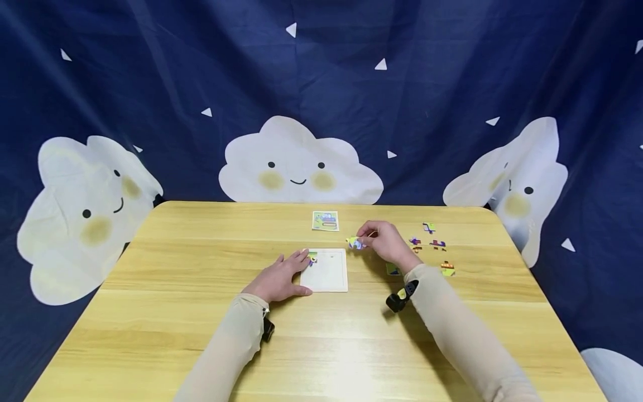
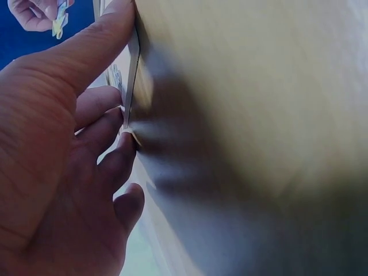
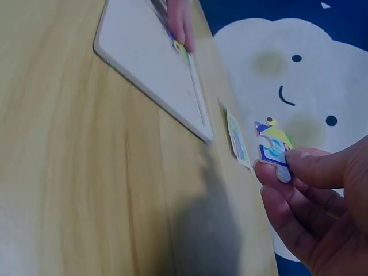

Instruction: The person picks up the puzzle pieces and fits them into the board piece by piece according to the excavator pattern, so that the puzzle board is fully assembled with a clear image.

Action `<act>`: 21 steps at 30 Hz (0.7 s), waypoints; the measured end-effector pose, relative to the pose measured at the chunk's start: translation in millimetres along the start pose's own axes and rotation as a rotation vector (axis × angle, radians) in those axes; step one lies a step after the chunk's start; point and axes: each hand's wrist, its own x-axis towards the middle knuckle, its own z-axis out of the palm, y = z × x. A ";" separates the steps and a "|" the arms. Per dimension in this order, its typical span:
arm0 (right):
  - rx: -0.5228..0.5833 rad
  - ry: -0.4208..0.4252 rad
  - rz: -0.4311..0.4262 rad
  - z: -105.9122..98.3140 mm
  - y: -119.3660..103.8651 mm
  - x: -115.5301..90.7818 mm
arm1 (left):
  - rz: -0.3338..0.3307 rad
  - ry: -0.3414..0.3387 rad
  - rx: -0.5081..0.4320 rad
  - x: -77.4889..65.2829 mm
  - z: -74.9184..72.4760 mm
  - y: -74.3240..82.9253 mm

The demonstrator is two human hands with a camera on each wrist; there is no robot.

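Between thumb and fingertips, my right hand (image 1: 384, 240) pinches a yellow, blue and white jigsaw piece (image 3: 275, 150), raised off the table just right of the white puzzle tray (image 1: 326, 276). My left hand (image 1: 281, 277) rests along the tray's left side, thumb at the near corner and fingers toward the far corner. Beside those fingertips, a small coloured jigsaw piece (image 1: 312, 258) lies in the tray's far left corner, partly hidden by the hand. In the left wrist view, the thumb (image 2: 106, 43) and fingers touch the tray's edge.
Several loose jigsaw pieces (image 1: 437, 244) lie on the right of the wooden table (image 1: 201, 240), one partly behind the right wrist. A small picture card (image 1: 325, 220) lies beyond the tray. Behind the table hangs a dark blue curtain (image 1: 321, 72) with clouds.
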 end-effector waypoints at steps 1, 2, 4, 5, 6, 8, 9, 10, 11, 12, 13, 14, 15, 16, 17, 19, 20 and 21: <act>0.005 -0.003 0.008 1.8 -1.1 -0.7 | -0.001 -0.006 0.000 0.2 0.1 0.5; 0.009 -0.008 0.012 3.9 -1.6 -1.2 | 0.000 -0.009 -0.003 0.3 0.3 0.9; 0.022 -0.017 0.014 8.7 -2.8 -1.4 | 0.000 -0.009 -0.009 0.1 0.5 1.7; 0.028 -0.022 0.012 11.6 -3.2 -0.9 | -0.004 -0.010 -0.008 0.1 0.4 2.0; 0.035 -0.026 0.008 14.8 -4.3 -0.2 | -0.010 -0.011 -0.004 0.2 0.3 2.0; 0.041 -0.035 -0.006 21.8 -7.0 1.5 | -0.017 -0.008 -0.005 -0.1 0.3 1.4; 0.043 -0.040 -0.010 25.6 -8.3 2.4 | -0.019 -0.007 -0.005 -0.3 0.3 1.0; 0.045 -0.046 -0.012 29.5 -9.9 3.1 | -0.021 -0.007 -0.004 -0.4 0.4 0.4; 0.043 -0.050 -0.015 33.5 -11.4 4.0 | -0.023 -0.008 -0.004 -0.5 0.5 -0.1; 0.039 -0.052 -0.015 37.7 -12.8 4.6 | -0.023 -0.009 -0.004 -0.7 0.4 -0.6; 0.039 -0.052 -0.015 41.7 -13.9 5.4 | -0.021 -0.008 -0.006 -0.8 0.2 -1.0; 0.050 -0.054 -0.010 45.7 -14.9 5.9 | -0.019 -0.007 -0.009 -0.9 0.0 -1.3; 0.057 -0.058 -0.007 49.5 -15.5 6.5 | -0.018 -0.005 -0.009 -0.9 -0.2 -1.5; 0.062 -0.059 -0.002 53.0 -16.3 6.8 | -0.016 -0.005 -0.010 -0.8 -0.6 -1.6; 0.065 -0.061 0.000 56.3 -16.9 7.2 | -0.013 -0.005 -0.011 -0.8 -1.1 -1.5; 0.065 -0.065 0.003 61.5 -17.8 7.6 | -0.001 -0.002 -0.015 -0.4 -1.4 -1.5; 0.056 -0.067 0.001 63.6 -18.1 7.9 | 0.002 -0.002 -0.014 -0.2 -1.4 -1.4; 0.035 -0.065 -0.002 65.3 -18.6 8.1 | 0.005 -0.002 -0.012 0.2 -1.6 -1.2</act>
